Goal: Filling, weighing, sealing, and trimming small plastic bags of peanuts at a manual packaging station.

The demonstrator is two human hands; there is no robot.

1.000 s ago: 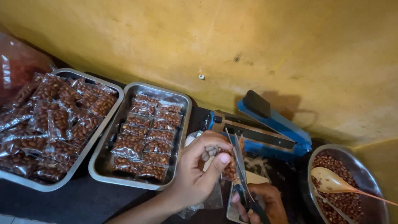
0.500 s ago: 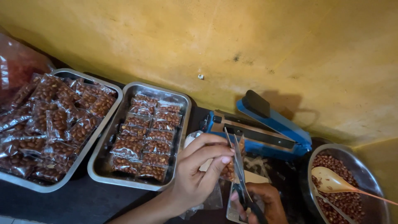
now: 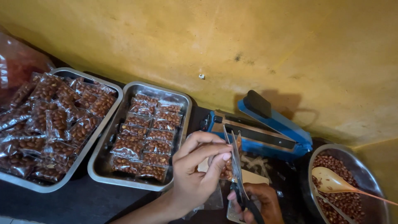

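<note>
Dark tabletop, two trays, blue sealer, perhaps bowl

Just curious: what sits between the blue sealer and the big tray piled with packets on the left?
In the head view, a second steel tray of peanut packets lies between the sealer and the left tray.

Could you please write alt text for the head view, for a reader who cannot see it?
A left hand holds a small packet of nuts while the right hand cuts it with scissors. Two trays of packets lie left, a blue sealer behind, a bowl of nuts right.
</note>
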